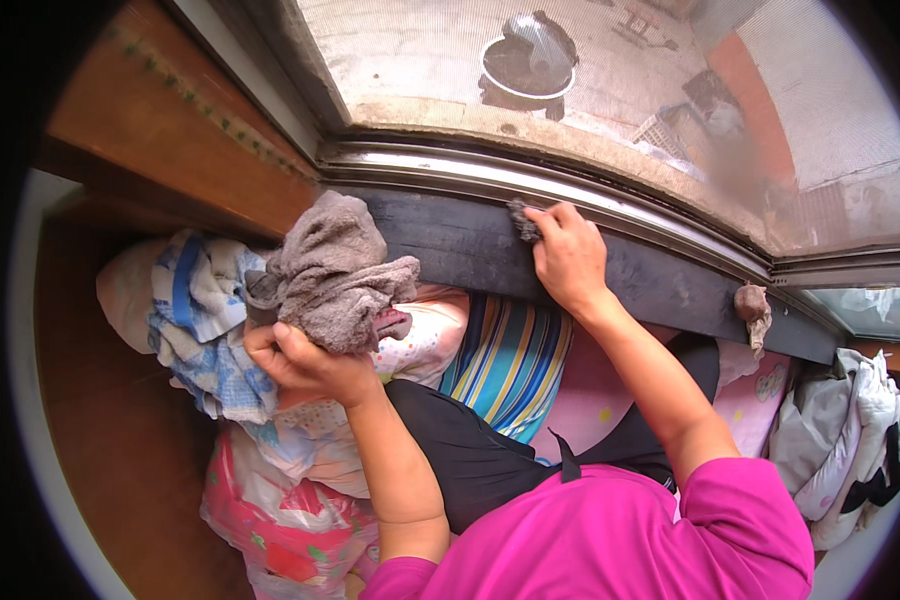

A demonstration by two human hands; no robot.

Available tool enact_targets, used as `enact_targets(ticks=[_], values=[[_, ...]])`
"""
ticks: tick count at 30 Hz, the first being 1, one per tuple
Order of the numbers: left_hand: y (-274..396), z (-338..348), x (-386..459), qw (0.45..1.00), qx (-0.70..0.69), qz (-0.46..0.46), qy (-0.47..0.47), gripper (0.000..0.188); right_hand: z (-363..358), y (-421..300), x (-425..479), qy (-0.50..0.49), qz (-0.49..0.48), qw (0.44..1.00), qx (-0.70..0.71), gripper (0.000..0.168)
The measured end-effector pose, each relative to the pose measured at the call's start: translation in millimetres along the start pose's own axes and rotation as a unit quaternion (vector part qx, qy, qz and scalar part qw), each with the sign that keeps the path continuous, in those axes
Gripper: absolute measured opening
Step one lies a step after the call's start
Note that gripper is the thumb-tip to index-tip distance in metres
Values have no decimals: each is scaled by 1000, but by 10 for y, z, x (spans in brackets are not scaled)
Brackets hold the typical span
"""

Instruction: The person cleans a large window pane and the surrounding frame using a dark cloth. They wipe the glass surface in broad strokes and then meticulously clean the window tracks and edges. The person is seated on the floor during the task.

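My left hand (311, 367) grips a bunched grey-brown terry cloth (337, 277), raised in front of the piled bedding. My right hand (570, 259) pinches a small dark grey wad (526, 220), which looks like a scrap of cloth or a scourer, over the black windowsill (450, 232). The wad is close to the metal track (495, 174) of the sliding window. Past the track, a mesh screen (435, 67) covers the window. Farther right on the sill lies a small brownish bundle (751, 301) with a pale, trailing end.
A blue-and-white towel (202, 322), a striped cloth (510, 360) and a red-and-clear plastic bag (285, 525) lie around my legs. A wooden cabinet (172, 127) borders the left side. Folded clothes (832, 442) are stacked at right. Outside stands a round tub (529, 94).
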State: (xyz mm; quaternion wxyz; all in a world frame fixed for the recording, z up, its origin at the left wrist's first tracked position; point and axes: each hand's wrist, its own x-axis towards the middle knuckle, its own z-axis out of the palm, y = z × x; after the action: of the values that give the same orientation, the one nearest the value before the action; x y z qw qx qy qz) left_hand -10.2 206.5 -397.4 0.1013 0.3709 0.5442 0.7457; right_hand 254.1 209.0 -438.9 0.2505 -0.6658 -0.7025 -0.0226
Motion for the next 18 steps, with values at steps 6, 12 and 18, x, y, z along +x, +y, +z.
enact_targets(ticks=[6, 12, 18], values=[[72, -27, 46, 998, -1, -23, 62, 29, 697, -1296, 595, 92, -120, 975, 162, 27], [66, 65, 18, 998, -15, -26, 57, 23, 1277, -1625, 601, 30, -165, 969, 180, 30], [-95, 251, 41, 996, 75, 47, 15, 22, 139, -154, -225, 57, -61, 993, 83, 38]])
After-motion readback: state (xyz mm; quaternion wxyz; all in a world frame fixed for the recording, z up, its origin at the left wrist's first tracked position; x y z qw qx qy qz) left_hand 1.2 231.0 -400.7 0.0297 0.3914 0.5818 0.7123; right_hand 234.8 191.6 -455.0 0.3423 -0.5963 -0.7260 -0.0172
